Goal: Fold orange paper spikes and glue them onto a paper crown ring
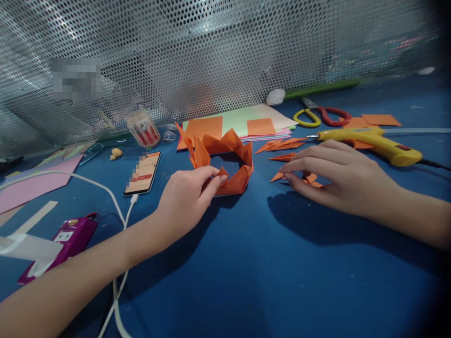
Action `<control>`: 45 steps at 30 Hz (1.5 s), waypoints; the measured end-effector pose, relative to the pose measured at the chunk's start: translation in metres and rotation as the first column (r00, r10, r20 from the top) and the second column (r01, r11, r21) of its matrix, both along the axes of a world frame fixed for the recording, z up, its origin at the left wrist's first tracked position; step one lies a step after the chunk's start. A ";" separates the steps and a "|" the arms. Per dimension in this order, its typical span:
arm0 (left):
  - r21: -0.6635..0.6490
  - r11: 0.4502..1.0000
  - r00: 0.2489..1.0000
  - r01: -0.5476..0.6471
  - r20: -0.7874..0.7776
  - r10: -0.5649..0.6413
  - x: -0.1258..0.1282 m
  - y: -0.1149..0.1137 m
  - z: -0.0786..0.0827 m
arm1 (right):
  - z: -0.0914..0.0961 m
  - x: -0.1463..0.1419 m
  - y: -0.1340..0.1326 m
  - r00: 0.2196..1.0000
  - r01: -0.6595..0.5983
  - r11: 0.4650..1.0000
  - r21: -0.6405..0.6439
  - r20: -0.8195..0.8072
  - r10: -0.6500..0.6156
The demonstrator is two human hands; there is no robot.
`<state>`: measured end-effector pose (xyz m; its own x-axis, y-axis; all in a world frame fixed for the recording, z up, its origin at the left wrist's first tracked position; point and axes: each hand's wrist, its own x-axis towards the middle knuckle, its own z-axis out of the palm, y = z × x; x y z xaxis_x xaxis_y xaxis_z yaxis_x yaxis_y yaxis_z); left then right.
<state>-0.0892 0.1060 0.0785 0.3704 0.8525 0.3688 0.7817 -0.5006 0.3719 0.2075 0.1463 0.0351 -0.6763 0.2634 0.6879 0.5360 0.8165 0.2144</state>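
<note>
An orange folded-paper ring (229, 162) made of pointed units sits on the blue table (246, 263). My left hand (186, 197) pinches its near edge between thumb and fingers. My right hand (331, 173) lies to the right, fingers stretched out and resting on a small folded orange piece (310, 179). More loose orange pointed pieces (280, 144) lie just beyond it.
A yellow glue gun (377, 143) and scissors (322, 116) lie at the right back. A stack of coloured paper sheets (243, 123) is behind the ring. A phone (143, 172) with a white cable, a magenta device (66, 239) and a small jar (143, 129) are left. Perforated metal mesh (211, 56) walls the back.
</note>
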 end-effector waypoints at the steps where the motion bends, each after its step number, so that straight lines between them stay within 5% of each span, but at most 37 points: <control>1: -0.002 1.000 1.000 -0.003 0.001 0.003 0.000 0.000 0.000 | 0.000 0.000 0.000 1.000 0.002 1.000 -0.003 0.002 -0.002; 19: -0.003 1.000 1.000 -0.009 -0.011 0.009 0.002 -0.006 -0.004 | -0.001 0.001 0.000 1.000 0.004 1.000 -0.003 -0.002 -0.004; 25: -0.060 0.989 0.953 -0.139 -0.280 0.116 0.006 -0.006 -0.001 | -0.001 0.002 -0.001 1.000 0.011 1.000 0.010 -0.006 -0.011; 29: -0.073 0.987 0.939 -0.146 -0.324 0.115 0.005 -0.005 -0.001 | -0.001 0.001 0.000 1.000 0.009 1.000 0.009 -0.010 -0.009; 45: -0.126 0.982 0.954 -0.138 -0.282 0.098 0.007 -0.004 0.003 | 0.000 0.001 -0.001 1.000 0.003 1.000 0.002 -0.026 -0.003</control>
